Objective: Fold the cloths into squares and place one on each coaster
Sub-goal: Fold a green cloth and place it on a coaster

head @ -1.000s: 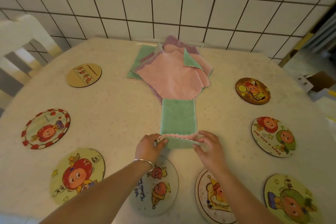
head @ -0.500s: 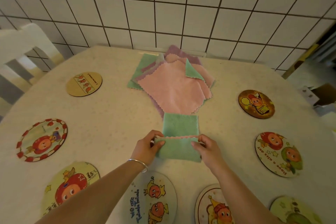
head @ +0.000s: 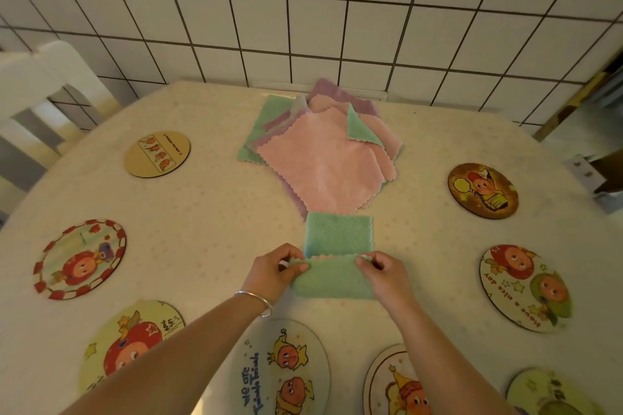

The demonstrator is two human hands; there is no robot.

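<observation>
Coaster just below left hand (head: 282, 371): "we are Twinkle Friends", last two words unsure. Coaster well right of right hand (head: 527, 288): "Have a nice day", upside down. Coaster lower left of left hand (head: 131, 345): two Chinese characters, unreadable. Far-left tan coaster (head: 157, 154): small print, illegible.

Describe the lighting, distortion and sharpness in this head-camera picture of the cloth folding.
Head view: warm, dim yellowish light; wide-angle lens bows the tile wall grout lines; chair at left is overexposed; green cloth and both hands, left and right, look fairly sharp; corners soften.
</observation>
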